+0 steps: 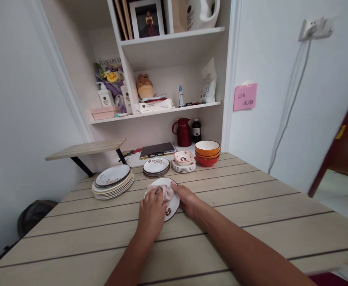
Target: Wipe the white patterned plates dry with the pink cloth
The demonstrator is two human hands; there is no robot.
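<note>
A white plate (174, 207) with a dark rim and a brown floral print is tilted above the wooden table. My right hand (186, 199) grips its right edge, with the thumb on top and the fingers beneath. On the plate's face my left hand (152, 208) presses a crumpled pale pink cloth (167, 192). Behind the plate stands a short stack of similar floral plates (156, 165). Beside that stack, a small pink patterned dish (184, 157) rests on several white saucers (184, 168).
A taller stack of plates (113, 176) sits at the left, near a small raised wooden shelf (86, 150). Orange and red bowls (207, 149) are stacked at the back right. Behind them are a red jug (184, 133), a dark bottle (196, 130) and a dark laptop (157, 149).
</note>
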